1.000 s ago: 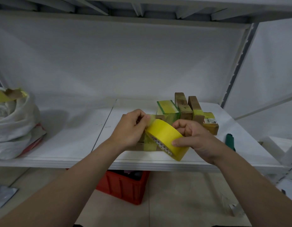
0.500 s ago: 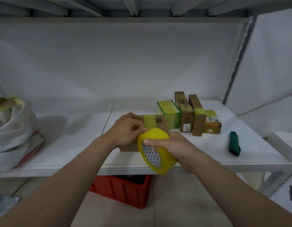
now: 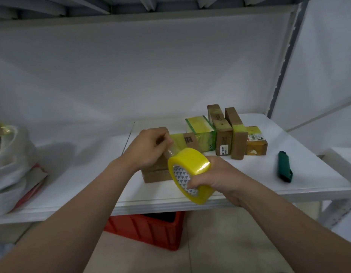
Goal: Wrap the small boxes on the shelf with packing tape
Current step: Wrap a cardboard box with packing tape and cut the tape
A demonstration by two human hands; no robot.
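Observation:
A brown cardboard box [image 3: 157, 175] lies near the front of the white shelf [image 3: 249, 174], with a band of yellow tape across its top. My left hand [image 3: 149, 147] rests on the box and pinches the tape's free end against it. My right hand [image 3: 212, 177] grips the yellow tape roll [image 3: 192, 170] just in front of the box, fingers hooked into its core. A short strip of tape runs from the roll up to the box. Behind stand several taped boxes: a green one [image 3: 201, 133], two upright brown ones [image 3: 221, 134] and a small flat one [image 3: 256, 141].
A dark green utility knife [image 3: 284, 167] lies on the shelf at the right. A white sack [image 3: 9, 166] fills the shelf's left end. A red crate [image 3: 151, 229] sits on the floor below. The metal upright [image 3: 282, 56] rises at the right.
My right hand has drawn the roll down and toward me, off the box top to its front, turning its core to face me. My left hand stays pressing the tape on the box.

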